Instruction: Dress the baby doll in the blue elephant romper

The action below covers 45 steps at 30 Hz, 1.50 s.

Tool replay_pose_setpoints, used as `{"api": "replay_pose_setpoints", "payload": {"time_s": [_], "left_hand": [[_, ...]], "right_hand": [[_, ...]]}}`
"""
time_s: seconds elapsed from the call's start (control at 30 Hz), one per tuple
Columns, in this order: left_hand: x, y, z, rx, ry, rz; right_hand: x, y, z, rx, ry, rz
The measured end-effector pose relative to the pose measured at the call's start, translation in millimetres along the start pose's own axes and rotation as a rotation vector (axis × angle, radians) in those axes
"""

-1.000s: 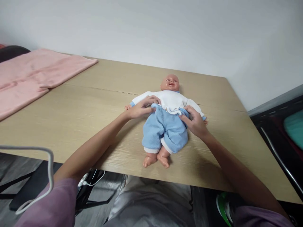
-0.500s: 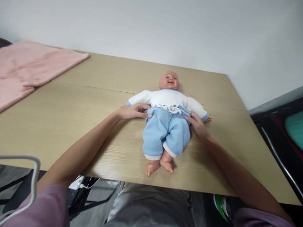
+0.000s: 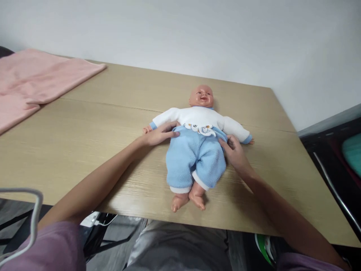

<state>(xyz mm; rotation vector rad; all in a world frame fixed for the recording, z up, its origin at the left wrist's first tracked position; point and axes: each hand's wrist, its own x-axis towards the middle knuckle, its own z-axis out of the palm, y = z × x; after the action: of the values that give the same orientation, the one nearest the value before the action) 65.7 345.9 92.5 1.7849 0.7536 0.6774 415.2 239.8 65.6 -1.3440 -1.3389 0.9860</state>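
A baby doll lies on its back on the wooden table, head toward the wall and bare feet toward me. It wears a white top with blue cuffs and light blue fleece pants, with a ruffled printed trim at the belly. My left hand grips the pants at the waist on the left side, thumb on top, fingertips partly hidden by the cloth. On the other side, my right hand pinches the waist of the pants between thumb and fingers.
A pink cloth is spread over the table's left end. The wooden table meets a white wall behind. At right stands a black frame with a teal item. A white cable loops at lower left.
My left hand has shifted slightly left and up, drawing the pants' left side outward. The doll's legs have moved a little left. My right hand stays nearly in place.
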Motion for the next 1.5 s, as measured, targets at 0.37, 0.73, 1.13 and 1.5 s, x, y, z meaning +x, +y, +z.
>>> {"api": "replay_pose_setpoints", "payload": {"time_s": [0.37,0.73,1.13,1.5], "left_hand": [[1,-11,28.4,-0.136,0.288,0.031],[3,-6,21.3,0.165,0.251,0.106],[-4,-11,37.7,-0.015,0.299,-0.012],[6,-13,57.3,-0.336,0.489,0.013]], "right_hand": [[0,-9,27,0.424,0.082,0.224],[21,11,-7,0.112,-0.005,0.105],[5,-6,14,0.42,0.041,0.224],[13,9,15,0.408,0.026,0.28]]}}
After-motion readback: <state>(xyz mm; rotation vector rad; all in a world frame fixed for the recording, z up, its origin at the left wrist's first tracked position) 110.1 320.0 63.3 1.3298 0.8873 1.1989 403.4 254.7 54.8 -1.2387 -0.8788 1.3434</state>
